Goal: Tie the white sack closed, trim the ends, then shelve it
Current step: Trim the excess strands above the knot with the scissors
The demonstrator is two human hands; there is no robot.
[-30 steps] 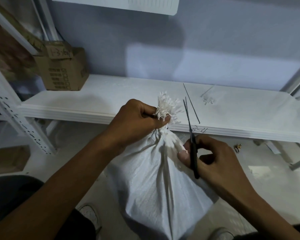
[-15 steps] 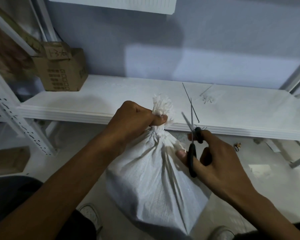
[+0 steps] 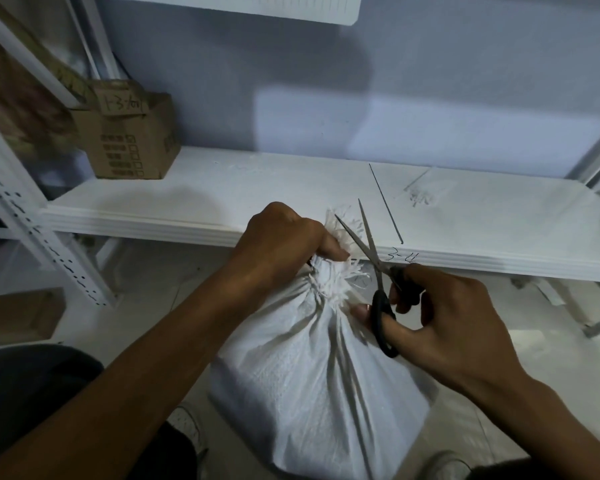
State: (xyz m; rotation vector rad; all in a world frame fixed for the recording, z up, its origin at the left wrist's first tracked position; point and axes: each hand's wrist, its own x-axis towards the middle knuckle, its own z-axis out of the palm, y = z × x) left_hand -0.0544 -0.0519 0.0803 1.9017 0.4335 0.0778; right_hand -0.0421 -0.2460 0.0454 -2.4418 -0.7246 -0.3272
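Observation:
A white woven sack (image 3: 312, 386) hangs in front of me, below the edge of a white shelf (image 3: 222, 192). Its neck is bunched and its frayed white ends (image 3: 347, 225) stick up. My left hand (image 3: 284, 244) grips the gathered neck just under the fray. My right hand (image 3: 440, 313) holds black-handled scissors (image 3: 378, 271), thumb and fingers through the loops. The blades are spread apart and point up-left, with their tips at the frayed ends.
A cardboard box (image 3: 129, 140) stands at the shelf's left end. A thin dark rod (image 3: 385, 202) and a few white scraps (image 3: 420, 195) lie on the shelf to the right. White perforated uprights (image 3: 42, 237) frame the rack. My shoes (image 3: 187, 427) show on the floor.
The scissors went from blades together and upright to spread apart, and swung left onto the frayed ends. The sack's neck has dropped slightly in my left hand.

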